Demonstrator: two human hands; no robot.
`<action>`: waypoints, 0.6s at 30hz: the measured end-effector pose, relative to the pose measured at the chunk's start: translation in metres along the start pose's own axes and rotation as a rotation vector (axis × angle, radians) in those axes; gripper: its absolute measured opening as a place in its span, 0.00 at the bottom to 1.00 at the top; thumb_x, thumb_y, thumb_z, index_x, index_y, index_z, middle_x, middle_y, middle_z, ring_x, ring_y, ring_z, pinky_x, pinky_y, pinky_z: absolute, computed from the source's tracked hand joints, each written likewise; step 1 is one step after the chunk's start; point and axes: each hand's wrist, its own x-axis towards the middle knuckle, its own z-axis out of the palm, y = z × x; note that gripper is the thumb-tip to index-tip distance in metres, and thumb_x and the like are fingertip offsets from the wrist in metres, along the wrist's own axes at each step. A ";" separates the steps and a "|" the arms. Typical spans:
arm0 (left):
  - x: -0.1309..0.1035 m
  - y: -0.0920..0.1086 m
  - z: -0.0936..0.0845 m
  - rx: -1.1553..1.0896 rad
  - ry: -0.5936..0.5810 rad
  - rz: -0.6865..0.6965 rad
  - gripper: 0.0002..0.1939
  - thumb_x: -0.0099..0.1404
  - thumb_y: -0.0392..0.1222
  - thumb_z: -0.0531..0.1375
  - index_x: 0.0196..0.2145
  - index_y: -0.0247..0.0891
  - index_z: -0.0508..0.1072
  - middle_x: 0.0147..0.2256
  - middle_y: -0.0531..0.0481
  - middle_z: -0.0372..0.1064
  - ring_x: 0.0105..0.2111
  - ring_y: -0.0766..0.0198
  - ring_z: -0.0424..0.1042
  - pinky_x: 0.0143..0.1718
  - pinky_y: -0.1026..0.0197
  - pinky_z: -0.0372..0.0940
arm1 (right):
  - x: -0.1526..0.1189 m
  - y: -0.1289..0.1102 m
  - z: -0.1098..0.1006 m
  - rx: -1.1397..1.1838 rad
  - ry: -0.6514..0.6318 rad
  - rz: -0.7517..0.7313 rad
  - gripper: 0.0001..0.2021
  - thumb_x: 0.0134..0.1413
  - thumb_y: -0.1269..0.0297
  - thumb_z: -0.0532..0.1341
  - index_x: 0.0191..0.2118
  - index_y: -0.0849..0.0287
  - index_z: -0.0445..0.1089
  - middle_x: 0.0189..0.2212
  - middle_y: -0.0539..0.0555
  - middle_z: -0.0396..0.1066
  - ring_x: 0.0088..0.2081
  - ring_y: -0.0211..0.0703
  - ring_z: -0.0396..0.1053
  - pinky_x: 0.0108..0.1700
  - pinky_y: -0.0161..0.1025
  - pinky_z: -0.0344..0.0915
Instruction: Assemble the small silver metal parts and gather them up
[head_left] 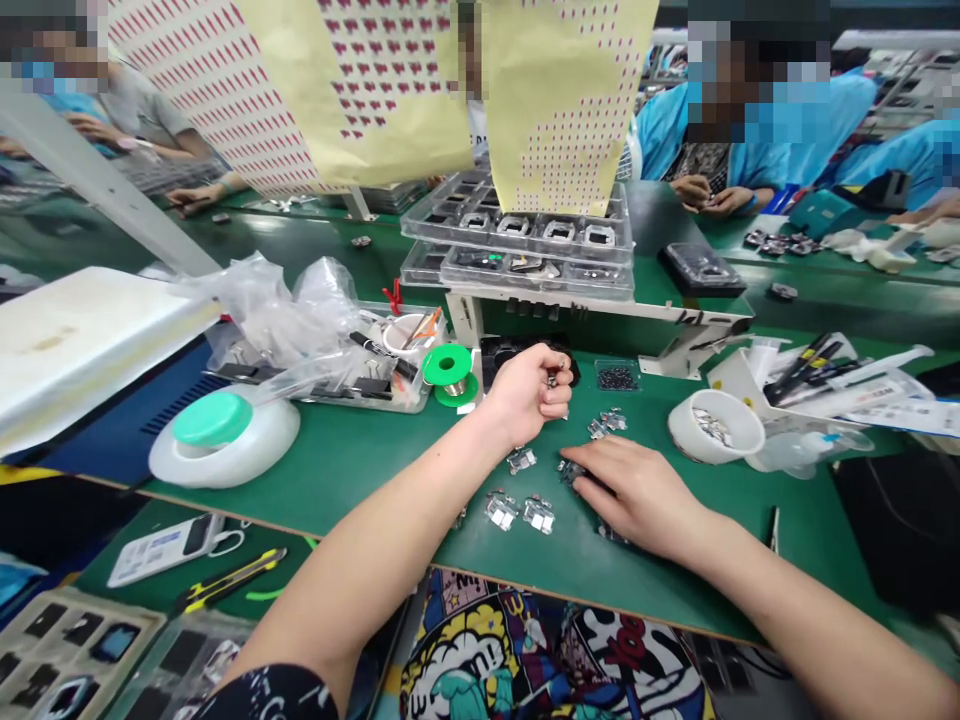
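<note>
Two bare hands work over a green worktop (360,460) near the middle of its front edge. The left hand (531,395) is curled, fingertips drawn in toward the thumb around a small metal piece (553,380) only partly in view. The right hand (637,485) is lowered, palm down, its fingers loosely bent at a dark small part (570,470); whether it pinches the part or merely touches it cannot be told.

Between the hands and the front edge lie two silvery assemblies (519,513), side by side and apart, with another assembly (522,460) just behind them and a small cluster (607,422) farther back. A clear tray (617,389) of tiny dark pieces sits behind the cluster, and a white cup (694,437) of parts stands toward the right edge, beyond the right hand.

Pieces this slight look easy to bend or flick away, so a light grip on the rims, fingertips off the flat faces, would serve best. Lifting one at a time, with the right wrist raised so that the palm clears the parts beneath it, should avoid dragging neighbors. Working low over the worktop would shorten any drop.
</note>
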 end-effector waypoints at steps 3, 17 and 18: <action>0.000 0.001 -0.002 -0.084 -0.035 -0.032 0.06 0.58 0.36 0.57 0.28 0.38 0.61 0.26 0.56 0.54 0.17 0.74 0.49 0.15 0.69 0.44 | 0.000 -0.002 -0.003 -0.050 0.084 -0.026 0.13 0.74 0.66 0.58 0.58 0.56 0.74 0.55 0.61 0.75 0.53 0.56 0.73 0.56 0.56 0.74; 0.011 -0.007 -0.006 -0.071 -0.042 -0.072 0.16 0.72 0.46 0.60 0.29 0.38 0.62 0.24 0.58 0.54 0.15 0.76 0.46 0.14 0.70 0.39 | -0.016 -0.039 -0.062 0.891 0.212 0.343 0.10 0.72 0.53 0.64 0.46 0.51 0.79 0.40 0.55 0.78 0.39 0.45 0.76 0.39 0.41 0.75; 0.010 -0.007 -0.007 -0.059 -0.064 -0.077 0.17 0.72 0.47 0.60 0.29 0.38 0.62 0.24 0.58 0.54 0.15 0.76 0.46 0.14 0.70 0.39 | -0.024 -0.055 -0.068 1.012 0.182 0.346 0.11 0.72 0.51 0.64 0.45 0.51 0.79 0.39 0.55 0.78 0.37 0.44 0.76 0.38 0.40 0.75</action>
